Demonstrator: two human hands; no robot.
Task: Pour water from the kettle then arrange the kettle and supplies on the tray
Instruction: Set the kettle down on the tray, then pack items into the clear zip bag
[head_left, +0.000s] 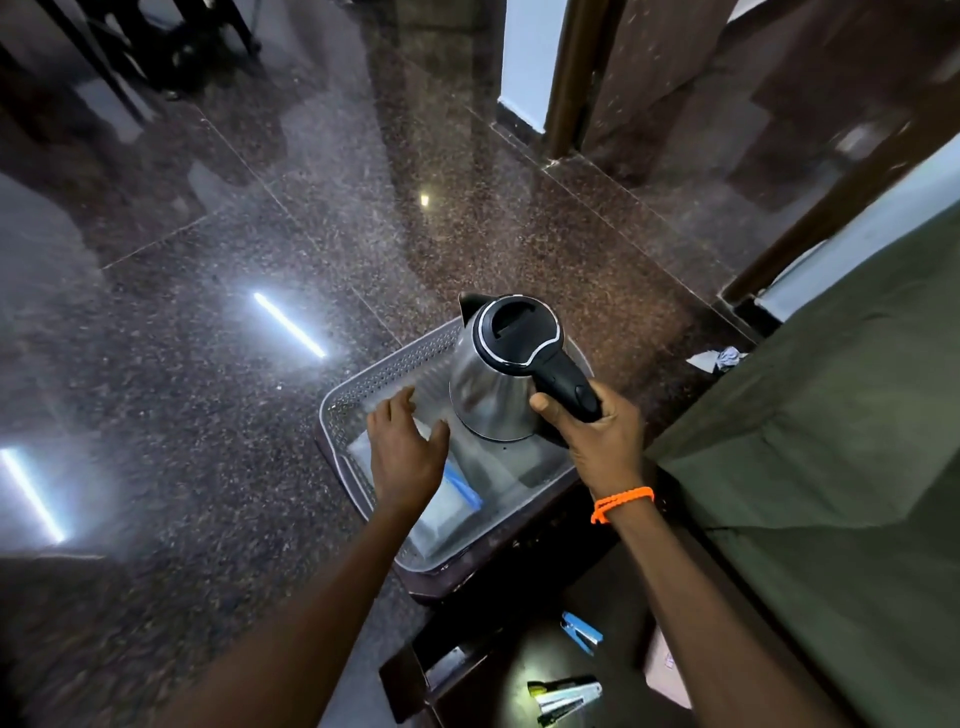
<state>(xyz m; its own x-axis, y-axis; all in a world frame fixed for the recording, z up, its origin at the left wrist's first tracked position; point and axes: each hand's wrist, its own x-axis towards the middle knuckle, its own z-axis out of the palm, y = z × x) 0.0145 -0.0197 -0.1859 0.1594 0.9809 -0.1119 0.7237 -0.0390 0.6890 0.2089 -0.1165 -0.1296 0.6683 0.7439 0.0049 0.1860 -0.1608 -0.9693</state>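
A steel kettle (491, 387) with a black lid and handle stands upright in the far part of a grey perforated tray (387, 366). My right hand (597, 436), with an orange band at the wrist, grips the black handle. My left hand (405, 441) hovers with spread fingers over the tray's left half, above pale packets (452, 501), one with a blue edge. Whether the left hand touches a packet is hard to tell. The kettle's spout points away from me.
The tray rests on the corner of a dark wooden table (519, 571). Nearer me on the table lie a blue stapler (582, 631) and a yellow-black stapler (563, 696). A green cloth-covered bed (831, 441) is at right. Polished granite floor (260, 260) lies beyond.
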